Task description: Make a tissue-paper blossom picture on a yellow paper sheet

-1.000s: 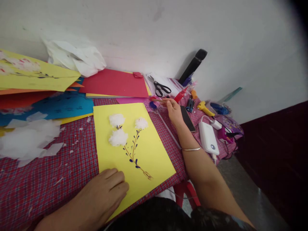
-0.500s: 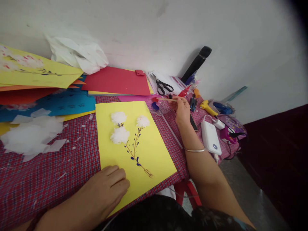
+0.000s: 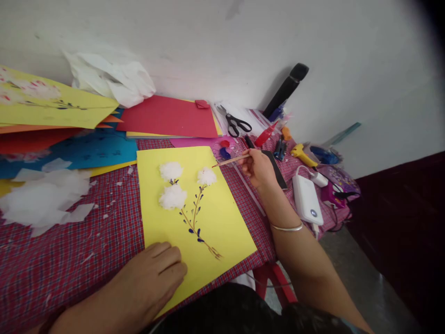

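On the table lies a yellow sheet of card [image 3: 215, 213] with painted brown stems and dark blue leaves. Three fluffy white paper flowers sit on it: an upper left flower [image 3: 171, 171], a lower left flower [image 3: 173, 196] and a right flower [image 3: 206, 176]. My left hand [image 3: 162, 271] rests flat on the card's near left part, holding nothing. Pinched in the fingers of my right hand [image 3: 257, 168] is a thin wooden paintbrush [image 3: 232, 160]. Its reddish tip is just above the right flower; whether they touch I cannot tell.
Beyond the card, a clear palette [image 3: 225, 150] holds red and blue paint. Black scissors [image 3: 234, 124], a red tube [image 3: 266, 134], and a white power bank [image 3: 307, 199] lie rightward. White paper pieces [image 3: 47, 197] and stacked coloured cards [image 3: 170, 116] are at left and back.
My right hand has brought the brush from the red paint in the palette down toward the right flower. My left hand has stayed on the card.
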Demonstrator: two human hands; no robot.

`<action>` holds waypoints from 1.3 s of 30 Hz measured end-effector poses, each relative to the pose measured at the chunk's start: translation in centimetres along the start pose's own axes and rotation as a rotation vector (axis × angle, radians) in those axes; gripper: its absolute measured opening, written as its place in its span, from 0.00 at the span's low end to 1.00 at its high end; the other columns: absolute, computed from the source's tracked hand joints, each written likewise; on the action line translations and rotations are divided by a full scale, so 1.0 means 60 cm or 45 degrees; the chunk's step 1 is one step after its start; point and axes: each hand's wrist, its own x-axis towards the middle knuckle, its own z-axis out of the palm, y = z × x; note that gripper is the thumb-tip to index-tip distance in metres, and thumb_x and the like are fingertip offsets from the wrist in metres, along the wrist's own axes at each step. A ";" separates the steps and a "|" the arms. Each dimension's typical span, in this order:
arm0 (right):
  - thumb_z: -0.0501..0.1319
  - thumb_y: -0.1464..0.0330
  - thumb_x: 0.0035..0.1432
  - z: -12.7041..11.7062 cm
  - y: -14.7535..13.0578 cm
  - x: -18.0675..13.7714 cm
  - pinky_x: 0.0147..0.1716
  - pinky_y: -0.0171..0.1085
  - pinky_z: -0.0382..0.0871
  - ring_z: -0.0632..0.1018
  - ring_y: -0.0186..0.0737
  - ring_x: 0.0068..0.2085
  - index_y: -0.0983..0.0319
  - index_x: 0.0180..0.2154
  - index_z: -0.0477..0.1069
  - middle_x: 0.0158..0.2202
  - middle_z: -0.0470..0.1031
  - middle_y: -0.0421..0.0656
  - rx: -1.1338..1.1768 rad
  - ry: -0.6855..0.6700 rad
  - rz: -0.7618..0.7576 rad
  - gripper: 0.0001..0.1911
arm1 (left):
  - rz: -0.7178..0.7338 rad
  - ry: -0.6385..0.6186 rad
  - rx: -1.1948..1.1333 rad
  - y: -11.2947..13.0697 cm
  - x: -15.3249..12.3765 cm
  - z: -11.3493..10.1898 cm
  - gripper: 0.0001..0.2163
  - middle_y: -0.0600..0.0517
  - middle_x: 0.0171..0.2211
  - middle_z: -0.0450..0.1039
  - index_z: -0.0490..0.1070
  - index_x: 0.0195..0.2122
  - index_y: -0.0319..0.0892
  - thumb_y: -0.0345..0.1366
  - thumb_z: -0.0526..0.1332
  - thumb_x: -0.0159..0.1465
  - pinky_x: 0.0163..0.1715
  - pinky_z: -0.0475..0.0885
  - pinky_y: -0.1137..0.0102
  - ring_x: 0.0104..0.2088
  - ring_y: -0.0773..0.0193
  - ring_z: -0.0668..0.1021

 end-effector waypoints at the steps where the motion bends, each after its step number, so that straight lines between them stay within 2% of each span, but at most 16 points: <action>1: 0.56 0.65 0.61 0.001 0.002 0.000 0.11 0.27 0.49 0.66 0.28 0.14 0.61 0.30 0.67 0.19 0.74 0.38 -0.002 -0.023 -0.004 0.09 | 0.009 0.003 0.005 0.000 0.000 0.001 0.13 0.54 0.35 0.74 0.71 0.34 0.44 0.18 0.56 0.62 0.37 0.64 0.66 0.34 0.60 0.69; 5: 0.57 0.65 0.61 0.004 0.007 0.000 0.11 0.27 0.48 0.67 0.27 0.14 0.62 0.30 0.68 0.19 0.74 0.38 -0.019 -0.108 0.018 0.09 | 0.009 -0.009 0.004 0.000 -0.001 0.001 0.14 0.54 0.34 0.74 0.71 0.35 0.44 0.17 0.55 0.60 0.37 0.64 0.65 0.34 0.60 0.69; 9: 0.55 0.66 0.63 0.006 0.006 -0.002 0.10 0.27 0.49 0.67 0.27 0.14 0.62 0.31 0.67 0.20 0.75 0.38 0.014 -0.067 0.024 0.09 | -0.005 -0.037 0.003 0.000 -0.003 -0.002 0.14 0.54 0.35 0.73 0.71 0.35 0.44 0.17 0.55 0.60 0.37 0.64 0.65 0.34 0.60 0.70; 15: 0.60 0.61 0.62 0.015 0.009 -0.005 0.10 0.26 0.48 0.68 0.27 0.14 0.61 0.32 0.67 0.20 0.77 0.38 -0.032 -0.161 0.068 0.10 | 0.014 -0.062 0.063 0.002 -0.002 -0.003 0.10 0.54 0.35 0.72 0.69 0.35 0.44 0.20 0.57 0.65 0.39 0.65 0.67 0.35 0.62 0.70; 23: 0.63 0.58 0.60 0.012 0.010 -0.003 0.10 0.26 0.49 0.69 0.27 0.14 0.61 0.32 0.68 0.21 0.76 0.38 -0.020 -0.153 0.032 0.13 | 0.005 -0.049 0.056 0.003 -0.002 -0.001 0.11 0.53 0.35 0.72 0.69 0.35 0.44 0.19 0.56 0.64 0.39 0.65 0.67 0.35 0.62 0.70; 27: 0.62 0.56 0.60 0.014 0.008 -0.009 0.11 0.27 0.50 0.69 0.26 0.14 0.61 0.32 0.68 0.22 0.77 0.38 0.020 -0.168 -0.021 0.15 | -0.022 -0.066 0.026 0.002 0.000 0.000 0.12 0.53 0.35 0.73 0.69 0.35 0.44 0.18 0.57 0.62 0.39 0.65 0.67 0.35 0.61 0.70; 32: 0.64 0.54 0.58 0.022 0.010 -0.023 0.11 0.27 0.51 0.70 0.27 0.15 0.60 0.32 0.69 0.22 0.77 0.38 -0.090 -0.269 -0.117 0.16 | -0.005 -0.034 -0.017 0.002 0.001 -0.001 0.11 0.54 0.34 0.73 0.69 0.34 0.44 0.18 0.60 0.62 0.37 0.63 0.66 0.34 0.61 0.69; 36: 0.65 0.51 0.58 0.025 0.006 -0.034 0.12 0.28 0.51 0.70 0.28 0.16 0.59 0.32 0.70 0.21 0.76 0.37 -0.126 -0.250 -0.269 0.18 | 0.017 -0.019 0.005 0.004 0.001 -0.006 0.11 0.55 0.34 0.72 0.68 0.33 0.43 0.18 0.60 0.62 0.36 0.62 0.66 0.34 0.61 0.68; 39: 0.65 0.51 0.58 0.026 0.000 -0.040 0.12 0.29 0.51 0.69 0.28 0.16 0.59 0.32 0.70 0.21 0.75 0.37 -0.132 -0.259 -0.276 0.18 | 0.019 -0.033 0.007 0.006 0.001 -0.010 0.12 0.54 0.35 0.72 0.68 0.34 0.43 0.17 0.59 0.62 0.36 0.62 0.66 0.34 0.60 0.69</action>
